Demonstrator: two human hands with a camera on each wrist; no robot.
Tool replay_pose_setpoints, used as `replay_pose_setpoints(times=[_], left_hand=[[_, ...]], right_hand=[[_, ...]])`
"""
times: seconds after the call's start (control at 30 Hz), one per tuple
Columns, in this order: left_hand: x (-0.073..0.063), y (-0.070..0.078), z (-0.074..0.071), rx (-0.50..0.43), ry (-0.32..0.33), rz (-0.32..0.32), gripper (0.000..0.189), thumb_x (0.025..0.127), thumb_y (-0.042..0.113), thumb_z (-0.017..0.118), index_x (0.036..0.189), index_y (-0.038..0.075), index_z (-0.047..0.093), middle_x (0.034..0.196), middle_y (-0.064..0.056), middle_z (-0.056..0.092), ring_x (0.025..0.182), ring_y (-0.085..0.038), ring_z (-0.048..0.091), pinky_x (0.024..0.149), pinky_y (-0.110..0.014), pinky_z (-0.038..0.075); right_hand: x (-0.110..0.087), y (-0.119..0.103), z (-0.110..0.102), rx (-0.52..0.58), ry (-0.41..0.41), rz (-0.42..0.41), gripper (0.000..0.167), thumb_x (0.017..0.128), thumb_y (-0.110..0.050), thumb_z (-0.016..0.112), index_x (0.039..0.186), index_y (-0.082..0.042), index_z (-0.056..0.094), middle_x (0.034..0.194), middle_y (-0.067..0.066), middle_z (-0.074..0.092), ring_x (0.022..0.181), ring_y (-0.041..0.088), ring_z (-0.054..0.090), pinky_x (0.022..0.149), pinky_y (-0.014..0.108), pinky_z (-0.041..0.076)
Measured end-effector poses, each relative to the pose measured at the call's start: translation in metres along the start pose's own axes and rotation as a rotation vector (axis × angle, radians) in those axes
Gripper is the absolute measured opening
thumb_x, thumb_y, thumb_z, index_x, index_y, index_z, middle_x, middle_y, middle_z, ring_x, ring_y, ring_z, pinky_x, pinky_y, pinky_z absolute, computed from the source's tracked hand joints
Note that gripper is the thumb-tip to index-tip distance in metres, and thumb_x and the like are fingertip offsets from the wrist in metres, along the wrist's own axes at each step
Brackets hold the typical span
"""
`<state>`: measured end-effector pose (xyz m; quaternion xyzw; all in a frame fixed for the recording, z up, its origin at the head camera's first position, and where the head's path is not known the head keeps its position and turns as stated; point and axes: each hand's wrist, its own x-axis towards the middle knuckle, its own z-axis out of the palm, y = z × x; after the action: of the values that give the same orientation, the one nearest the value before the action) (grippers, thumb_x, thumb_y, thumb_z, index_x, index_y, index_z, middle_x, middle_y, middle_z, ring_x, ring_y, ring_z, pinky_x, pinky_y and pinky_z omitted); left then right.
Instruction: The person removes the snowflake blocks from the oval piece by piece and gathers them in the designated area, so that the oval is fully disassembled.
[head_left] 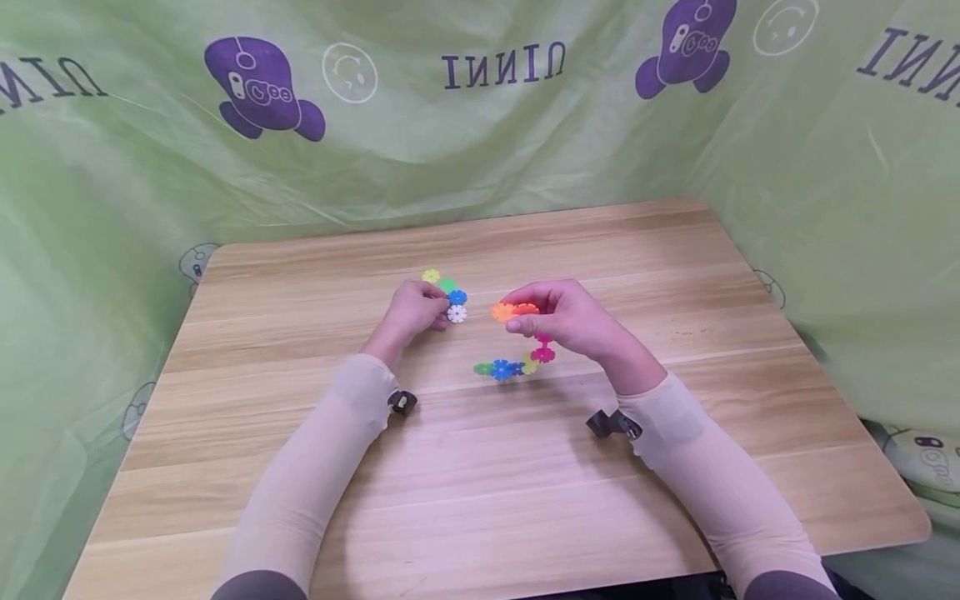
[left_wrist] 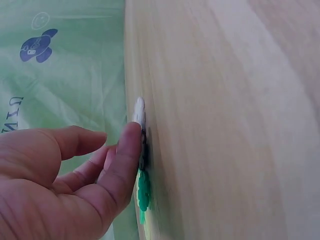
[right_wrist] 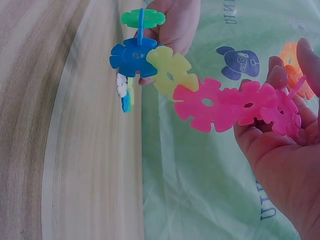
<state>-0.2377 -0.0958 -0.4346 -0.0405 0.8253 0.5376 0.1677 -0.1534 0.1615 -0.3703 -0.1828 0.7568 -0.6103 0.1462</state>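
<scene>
My right hand (head_left: 562,312) grasps a long chain of notched, flower-shaped plastic discs, fingers and thumb gathered around its bright orange discs (head_left: 504,312) and the glossy pink discs (right_wrist: 197,115) beside them. The rest of it trails off from my grip and appears to hang above the pale wood-grain table (head_left: 465,500): a translucent yellow disc (right_wrist: 172,80), a blue disc (right_wrist: 125,65) and, at the end, a green disc (right_wrist: 150,19) with a thin blue edge slotted across it.

My left hand (head_left: 416,308) is relaxed, not clenched; a fingertip touches a shorter strip of the same flat discs, near its white disc (head_left: 457,314). The strip's other pieces, blue, green and yellow, run on toward the far side of the table.

To handle this well, I judge a light pinch close to the joints best, since a dangling tail could twist the slots apart. The petals look thin and smooth, rounded at the tips, with a small hole in the middle, so I would meet notch with notch squarely, crossing the discs rather than forcing them flat. Gentle fingertip pressure should steady the short strip.
</scene>
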Motion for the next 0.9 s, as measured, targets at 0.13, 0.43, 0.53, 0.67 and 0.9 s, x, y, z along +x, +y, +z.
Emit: replay_pose_setpoints(times=[0.13, 0.43, 0.53, 0.67, 0.9], left_hand=[[-0.003, 0.000, -0.002, 0.005, 0.001, 0.016, 0.020, 0.095, 0.006, 0.061, 0.112, -0.005, 0.063, 0.103, -0.018, 0.065, 0.077, -0.023, 0.068, 0.070, -0.030, 0.059], [-0.011, 0.000, -0.004, 0.012, 0.019, 0.115, 0.021, 0.095, 0.010, 0.061, 0.111, -0.003, 0.064, 0.102, -0.016, 0.065, 0.083, -0.025, 0.068, 0.075, -0.035, 0.059], [-0.018, 0.003, -0.003, 0.007, 0.025, 0.176, 0.023, 0.095, 0.010, 0.061, 0.113, -0.004, 0.064, 0.103, -0.018, 0.065, 0.083, -0.025, 0.067, 0.077, -0.038, 0.058], [-0.031, 0.012, 0.000, 0.010, -0.015, 0.272, 0.025, 0.095, 0.011, 0.061, 0.114, -0.006, 0.064, 0.103, -0.021, 0.065, 0.080, -0.025, 0.067, 0.077, -0.043, 0.058], [-0.065, 0.025, 0.011, 0.011, -0.121, 0.501, 0.019, 0.095, 0.015, 0.064, 0.110, 0.004, 0.068, 0.093, -0.011, 0.068, 0.075, -0.023, 0.067, 0.077, -0.050, 0.056]], right_hand=[[0.001, 0.000, 0.001, 0.006, -0.004, -0.001, 0.035, 0.084, -0.011, 0.079, 0.117, -0.002, 0.069, 0.088, 0.014, 0.067, 0.068, 0.023, 0.055, 0.054, 0.025, 0.047], [0.003, 0.002, 0.003, 0.012, -0.009, -0.014, 0.035, 0.084, -0.010, 0.079, 0.116, -0.001, 0.069, 0.086, 0.012, 0.067, 0.067, 0.019, 0.054, 0.054, 0.024, 0.046], [0.003, 0.001, 0.004, 0.013, -0.009, -0.009, 0.035, 0.084, -0.011, 0.079, 0.116, -0.001, 0.069, 0.086, 0.012, 0.067, 0.068, 0.019, 0.055, 0.054, 0.025, 0.046], [0.003, 0.000, 0.005, 0.021, -0.016, -0.006, 0.035, 0.085, -0.011, 0.079, 0.117, -0.002, 0.069, 0.087, 0.012, 0.068, 0.069, 0.021, 0.055, 0.054, 0.025, 0.046], [0.004, 0.000, 0.007, 0.023, -0.026, -0.031, 0.034, 0.085, -0.013, 0.078, 0.117, -0.004, 0.070, 0.089, 0.012, 0.068, 0.072, 0.026, 0.056, 0.059, 0.028, 0.050]])
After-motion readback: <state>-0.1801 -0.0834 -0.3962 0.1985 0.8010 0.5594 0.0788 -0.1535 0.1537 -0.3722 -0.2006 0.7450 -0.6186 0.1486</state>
